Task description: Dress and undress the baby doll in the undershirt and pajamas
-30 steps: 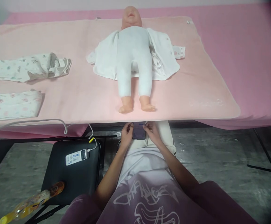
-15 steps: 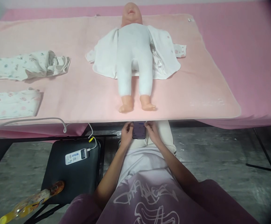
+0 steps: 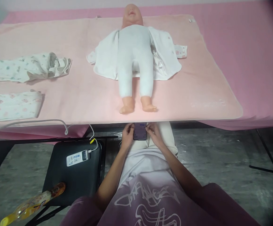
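Note:
A dark phone (image 3: 140,131) is held above my lap, just below the table's front edge. My left hand (image 3: 128,136) grips its left side, and my right hand (image 3: 154,134) is on its right side, fingers bent against the edge. On the table a baby doll (image 3: 135,47) in a white bodysuit lies on its back, feet toward me. An opened white jacket (image 3: 165,56) spreads out beneath it on both sides. To the left lie a crumpled patterned garment (image 3: 28,67) and a folded patterned cloth (image 3: 14,105).
A pink blanket (image 3: 80,97) covers much of the table. On a black stool (image 3: 80,185) at the lower left rests a white power bank (image 3: 77,158) with a cable. A bottle (image 3: 35,202) with a yellow cap stands beside the stool's front edge.
The view has shifted very slightly. My right hand's fingers have moved a little on the phone's edge; the phone stays in place.

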